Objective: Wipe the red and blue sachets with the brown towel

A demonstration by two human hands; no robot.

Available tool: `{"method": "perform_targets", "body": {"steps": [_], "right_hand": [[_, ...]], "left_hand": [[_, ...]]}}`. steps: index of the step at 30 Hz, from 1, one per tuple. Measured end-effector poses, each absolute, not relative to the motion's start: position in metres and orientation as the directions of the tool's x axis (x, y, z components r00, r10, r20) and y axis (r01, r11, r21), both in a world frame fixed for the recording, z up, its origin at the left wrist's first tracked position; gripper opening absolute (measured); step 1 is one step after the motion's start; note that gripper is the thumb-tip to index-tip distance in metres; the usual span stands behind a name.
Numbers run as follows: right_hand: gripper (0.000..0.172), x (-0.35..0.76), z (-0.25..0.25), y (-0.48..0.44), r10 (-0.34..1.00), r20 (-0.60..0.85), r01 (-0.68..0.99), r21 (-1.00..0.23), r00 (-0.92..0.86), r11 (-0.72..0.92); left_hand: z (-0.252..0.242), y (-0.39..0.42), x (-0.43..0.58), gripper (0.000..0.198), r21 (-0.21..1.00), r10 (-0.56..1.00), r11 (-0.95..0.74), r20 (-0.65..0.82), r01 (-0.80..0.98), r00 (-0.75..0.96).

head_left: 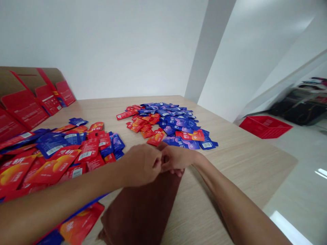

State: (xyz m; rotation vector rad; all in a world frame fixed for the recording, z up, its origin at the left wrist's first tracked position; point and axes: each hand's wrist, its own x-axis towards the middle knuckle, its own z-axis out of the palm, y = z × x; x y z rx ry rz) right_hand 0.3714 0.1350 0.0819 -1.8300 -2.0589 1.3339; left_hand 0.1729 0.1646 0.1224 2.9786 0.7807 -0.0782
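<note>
A dark brown bag [146,209], its material hard to make out, lies on the table close to me. At its far end my left hand [144,165] and my right hand [176,158] meet, both closed with fingers pinched at the bag's edge. The fingertips are partly hidden, so how the edge is folded between them cannot be seen. Just beyond my hands lies a pile of blue sachets [176,120], with orange-red sachets [146,123] on its left side. My left forearm passes over a larger mixed heap of red sachets [55,165] and blue ones.
Red and brown cardboard boxes [25,107] with flaps stand at the back left. The wooden table [222,160] ends at the wall behind and drops off at the right. A red crate [265,127] is on the floor beyond that edge, with dark items farther back.
</note>
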Motion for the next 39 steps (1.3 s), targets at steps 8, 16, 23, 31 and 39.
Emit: {"method": "perform_targets", "body": {"steps": [8,16,23,31,39], "right_hand": [[0.046,0.374,0.080,0.131,0.608,-0.580,0.492,-0.806,-0.543,-0.330],[0.037,0.389,0.055,0.145,0.907,-0.316,0.433,-0.884,-0.277,-0.176],[0.035,0.386,0.054,0.145,0.920,-0.308,0.438,-0.881,-0.244,-0.179],[0.032,0.386,0.050,0.146,0.919,-0.321,0.433,-0.879,-0.227,-0.200],[0.028,0.381,0.053,0.144,0.926,-0.322,0.438,-0.874,-0.199,-0.210]], "left_hand": [[0.089,0.260,0.222,0.052,-0.051,0.390,-0.920,-0.065,0.388,0.918],[0.072,0.257,0.239,0.043,-0.163,0.413,-0.902,-0.064,0.399,0.908],[0.085,0.250,0.233,0.041,-0.145,0.521,-0.840,0.051,0.522,0.852],[0.153,0.234,0.159,0.045,0.095,0.667,-0.734,0.289,0.672,0.687],[0.073,0.153,0.097,0.044,0.428,0.520,-0.792,0.101,0.434,0.848]]}}
